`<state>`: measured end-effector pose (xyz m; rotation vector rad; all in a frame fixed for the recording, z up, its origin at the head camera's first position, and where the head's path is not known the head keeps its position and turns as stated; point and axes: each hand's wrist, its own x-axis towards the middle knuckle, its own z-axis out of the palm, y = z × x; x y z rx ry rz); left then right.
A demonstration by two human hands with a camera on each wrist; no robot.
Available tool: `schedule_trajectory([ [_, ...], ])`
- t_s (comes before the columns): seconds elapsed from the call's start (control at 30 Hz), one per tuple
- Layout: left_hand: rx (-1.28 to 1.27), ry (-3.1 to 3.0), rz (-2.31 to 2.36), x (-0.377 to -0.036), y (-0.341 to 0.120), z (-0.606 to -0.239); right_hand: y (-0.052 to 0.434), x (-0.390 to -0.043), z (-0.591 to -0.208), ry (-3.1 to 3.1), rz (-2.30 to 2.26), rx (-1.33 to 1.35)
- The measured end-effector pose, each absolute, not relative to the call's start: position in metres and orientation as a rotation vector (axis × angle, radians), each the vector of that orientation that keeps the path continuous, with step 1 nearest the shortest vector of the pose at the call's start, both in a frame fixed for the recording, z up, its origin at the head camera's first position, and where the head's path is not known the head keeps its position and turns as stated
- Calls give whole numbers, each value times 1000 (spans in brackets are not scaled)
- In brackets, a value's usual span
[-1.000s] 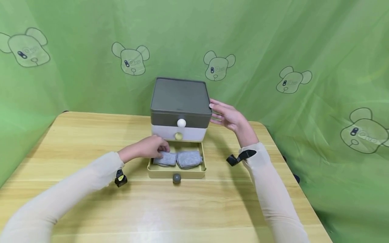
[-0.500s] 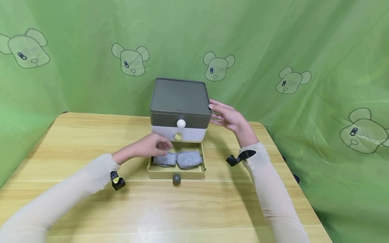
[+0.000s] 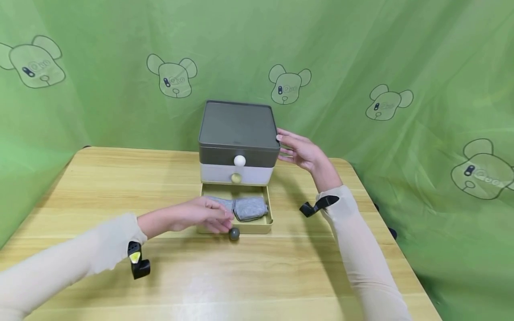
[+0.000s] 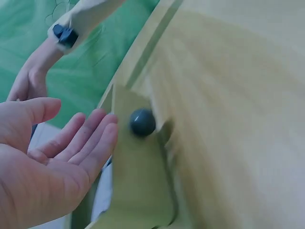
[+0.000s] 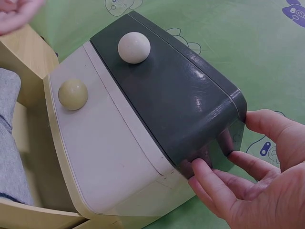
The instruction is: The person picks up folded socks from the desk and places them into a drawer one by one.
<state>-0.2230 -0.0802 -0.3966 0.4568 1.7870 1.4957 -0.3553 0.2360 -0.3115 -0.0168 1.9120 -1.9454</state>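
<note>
A small drawer cabinet [image 3: 237, 125] stands on the table, with a dark grey tier above a white one. Its bottom yellow drawer [image 3: 257, 228] is pulled out. Inside lie two folded grey cloth bundles [image 3: 250, 208], the left one partly hidden by my left hand [image 3: 201, 215]. That hand hovers over the drawer's front left, fingers extended close to the dark round knob [image 3: 234, 234]; the left wrist view shows its palm with nothing in it. My right hand [image 3: 301, 150] rests its fingertips against the cabinet's right side, at the dark tier, as the right wrist view shows.
A white knob [image 3: 239, 161] and a yellow knob [image 3: 236, 178] stick out from the two closed upper drawers. The wooden table [image 3: 257, 281] reaches back to a green curtain [image 3: 233, 44] printed with bear heads.
My left hand has let go of the left cloth bundle, lifted off it, then come forward and down toward the drawer's front knob. The right hand has stayed against the cabinet.
</note>
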Motion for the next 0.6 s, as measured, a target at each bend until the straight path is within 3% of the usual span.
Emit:
schedule_trajectory([
  [0.6,244,1526,1509,-191,-73,-438,235,-356,-310,1923,-1945,3],
])
